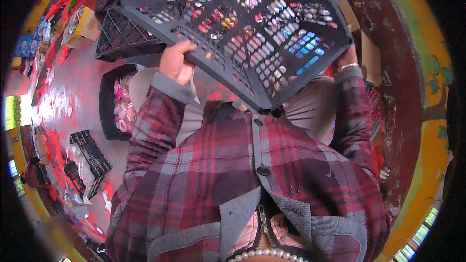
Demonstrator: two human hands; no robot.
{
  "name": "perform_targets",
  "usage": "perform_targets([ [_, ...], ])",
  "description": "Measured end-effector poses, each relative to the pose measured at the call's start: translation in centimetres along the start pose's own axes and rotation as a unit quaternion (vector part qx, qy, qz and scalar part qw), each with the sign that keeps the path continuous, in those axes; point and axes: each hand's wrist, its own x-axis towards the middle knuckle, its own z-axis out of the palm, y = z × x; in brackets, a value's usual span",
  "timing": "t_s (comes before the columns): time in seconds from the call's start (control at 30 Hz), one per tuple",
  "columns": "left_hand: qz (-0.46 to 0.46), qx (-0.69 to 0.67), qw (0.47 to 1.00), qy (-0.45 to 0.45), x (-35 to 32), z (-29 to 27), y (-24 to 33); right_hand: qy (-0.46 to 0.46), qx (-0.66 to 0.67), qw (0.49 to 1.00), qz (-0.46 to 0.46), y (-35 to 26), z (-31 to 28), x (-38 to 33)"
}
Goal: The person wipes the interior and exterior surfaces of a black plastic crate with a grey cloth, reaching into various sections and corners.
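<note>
A large dark grey plastic crate [270,98] is held up tilted in front of me, one corner pointing toward my body. Its base and walls are full of slots, and red, blue, white and yellow colours show through them. My left hand [177,63] is closed on the crate's near left edge. At the right corner, my right hand [346,56] grips the crate's side; its fingers are mostly hidden behind the wall. Between my legs, below the crate, the floor shows scattered red bits.
A black crate [127,36] stands beyond my left hand. By my left leg is a black tub [108,102] of pink items. Further left are a cardboard box [87,28] and a black slotted crate [91,157] with clear plastic. Cardboard [370,56] stands at the right.
</note>
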Motion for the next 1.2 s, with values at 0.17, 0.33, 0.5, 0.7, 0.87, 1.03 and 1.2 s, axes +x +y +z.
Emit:
perform_targets([
  [0.17,-0.103,-0.001,0.994,0.022,-0.3,-1.0,-3.8,0.071,0.016,0.997,-0.027,2.4,-2.7,-0.7],
  [0.33,-0.128,-0.046,0.987,0.080,-0.6,-3.1,-7.1,0.121,-0.033,0.992,-0.013,3.6,-4.2,3.6],
  [0.5,-0.162,-0.070,0.977,0.122,0.7,-6.6,-11.4,0.149,-0.065,0.985,0.058,5.6,-1.9,6.9],
  [0.7,-0.223,-0.065,0.959,0.161,2.3,-6.5,-13.6,0.136,-0.163,0.966,0.146,11.0,-7.8,13.0],
  [0.87,-0.245,-0.113,0.943,0.196,0.9,-6.6,-16.7,0.154,-0.200,0.950,0.186,12.9,-8.6,15.1],
  [1.03,-0.258,-0.093,0.936,0.222,-0.3,-4.1,-16.9,0.141,-0.228,0.938,0.219,14.8,-10.4,17.0],
  [1.2,-0.254,-0.103,0.936,0.219,0.9,-5.7,-18.6,0.133,-0.229,0.940,0.212,16.0,-9.6,18.1],
])
